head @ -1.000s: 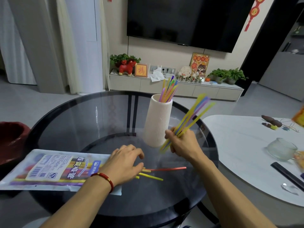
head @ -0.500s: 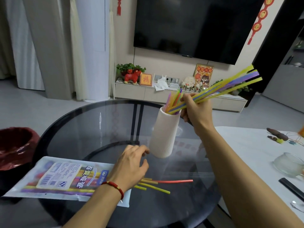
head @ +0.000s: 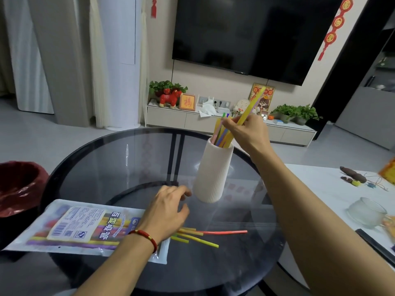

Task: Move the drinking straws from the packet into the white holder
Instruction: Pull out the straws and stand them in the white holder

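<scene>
Head view: your right hand (head: 248,130) pinches yellow straws (head: 249,110) steeply upright, lower ends inside the white holder (head: 213,174) below it. Your left hand (head: 166,210) rests loosely curled over the packet (head: 85,227) mouth, loose straws (head: 205,236) lying flat just right of it, pointing rightward across the tabletop (head: 128,167).

- The straw packet (head: 85,229) lies flat on the worktop (head: 119,167), and its bold blue Chinese characters run sideways from this angle; they look like 百变吸管, though I can't be sure.
- On the packet's white label (head: 73,224) there's a barcode and a small square mark with an "S" in it; the fine print beside them is too small to read.
- Over on the TV cabinet (head: 171,117), the small orange frame (head: 187,101) shows a single red character, 福.
</scene>
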